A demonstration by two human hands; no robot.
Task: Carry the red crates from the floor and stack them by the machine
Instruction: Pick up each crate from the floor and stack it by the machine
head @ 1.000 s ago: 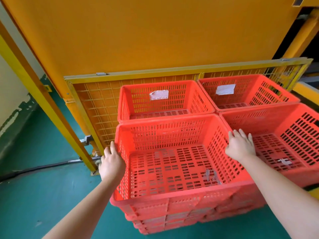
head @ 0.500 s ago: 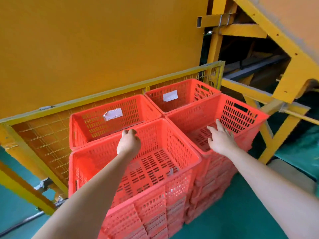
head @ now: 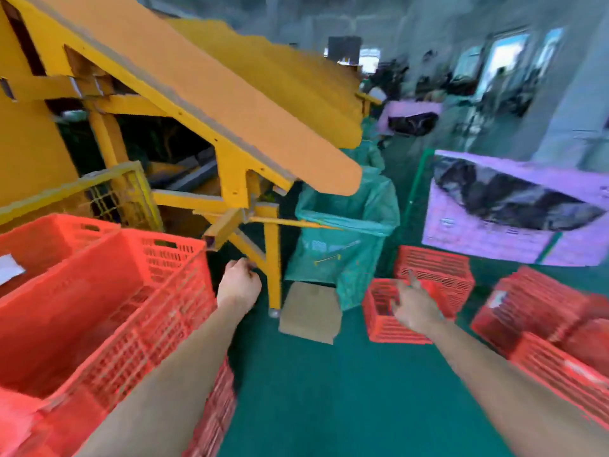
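The stacked red crates stand at the lower left beside the yellow machine. Other red crates lie on the green floor: one on its side ahead, another behind it, and a heap at the right. My left hand hangs in the air past the stack's right edge, fingers loosely curled, holding nothing. My right hand is stretched out with spread fingers in front of the crate on its side, holding nothing. The view is blurred.
A green bag on a frame stands under the machine's chute, with a flat piece of cardboard on the floor before it. Purple bins with dark contents stand at the right. The machine's yellow leg is near my left hand.
The view has swung right, away from the stack toward the floor crates. Both hands have left the stacked crates' rims and now hang free in the air.
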